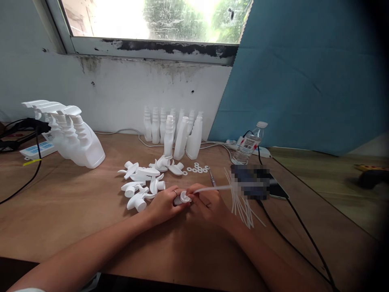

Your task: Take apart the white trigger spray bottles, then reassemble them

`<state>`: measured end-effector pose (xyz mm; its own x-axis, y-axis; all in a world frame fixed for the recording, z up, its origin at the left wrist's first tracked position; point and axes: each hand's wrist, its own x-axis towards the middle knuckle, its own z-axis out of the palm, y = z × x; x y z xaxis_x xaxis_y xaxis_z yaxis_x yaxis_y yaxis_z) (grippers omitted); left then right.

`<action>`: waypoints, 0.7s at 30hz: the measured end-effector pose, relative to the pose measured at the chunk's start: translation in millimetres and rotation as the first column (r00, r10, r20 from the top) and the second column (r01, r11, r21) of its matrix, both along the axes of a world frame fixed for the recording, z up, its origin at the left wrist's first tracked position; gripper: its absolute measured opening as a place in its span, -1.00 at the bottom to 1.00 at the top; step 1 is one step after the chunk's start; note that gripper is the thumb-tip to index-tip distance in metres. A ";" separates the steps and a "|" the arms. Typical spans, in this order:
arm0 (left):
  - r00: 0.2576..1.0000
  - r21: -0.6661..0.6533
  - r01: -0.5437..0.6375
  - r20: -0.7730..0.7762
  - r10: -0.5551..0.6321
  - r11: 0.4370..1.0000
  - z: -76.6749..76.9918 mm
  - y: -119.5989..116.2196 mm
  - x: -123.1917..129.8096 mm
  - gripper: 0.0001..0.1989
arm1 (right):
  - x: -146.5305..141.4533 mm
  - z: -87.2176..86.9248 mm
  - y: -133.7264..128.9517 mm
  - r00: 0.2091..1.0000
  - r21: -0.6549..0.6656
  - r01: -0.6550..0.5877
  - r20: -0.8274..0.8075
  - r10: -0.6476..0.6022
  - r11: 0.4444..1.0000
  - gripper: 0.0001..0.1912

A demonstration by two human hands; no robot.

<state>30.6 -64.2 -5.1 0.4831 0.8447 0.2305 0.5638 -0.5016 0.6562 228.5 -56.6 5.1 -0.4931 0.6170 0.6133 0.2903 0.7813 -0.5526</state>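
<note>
My left hand is closed around a white trigger spray head, its round collar facing my right hand. Fingers of my right hand pinch a thin white dip tube by one end, right at the collar's opening. Whether the tube end sits inside the collar cannot be made out. The tube's other end sticks out to the right. Several loose trigger spray heads lie left of my hands. Small white ring washers lie beyond them, beside a slim metal tool. More dip tubes are spread to the right.
Several white bottles without heads stand near the wall. Bottles with spray heads fitted stand at left by a power strip. A water bottle, a phone and black cables are at right.
</note>
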 end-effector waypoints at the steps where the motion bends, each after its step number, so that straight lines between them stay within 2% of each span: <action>1: 1.000 -0.001 0.007 -0.002 -0.007 1.000 0.0 0.0 -0.1 -0.78 | -1.0 -1.5 1.7 0.999 -0.015 0.038 -0.017 -0.038 0.999 -0.92; 5: 1.000 -0.005 0.016 0.006 -0.016 1.000 -1.4 1.0 -0.5 -0.76 | -2.9 -2.0 5.9 0.996 -0.062 0.071 -0.043 -0.073 0.996 -0.88; 8: 1.000 -0.002 0.005 0.011 -0.004 1.000 -4.6 3.2 -0.9 -0.75 | -5.6 0.5 4.4 0.993 -0.098 0.114 0.001 -0.115 0.989 -0.84; 15: 0.998 0.007 0.028 0.053 -0.029 1.000 -14.5 13.3 -1.1 -0.79 | -24.1 4.4 5.5 0.988 -0.085 0.150 0.055 -0.146 0.985 -0.75; 21: 0.996 0.025 0.075 0.048 -0.076 0.997 -9.9 8.7 -1.8 -0.77 | -24.4 2.0 13.4 0.987 -0.094 0.159 0.052 -0.155 0.983 -0.77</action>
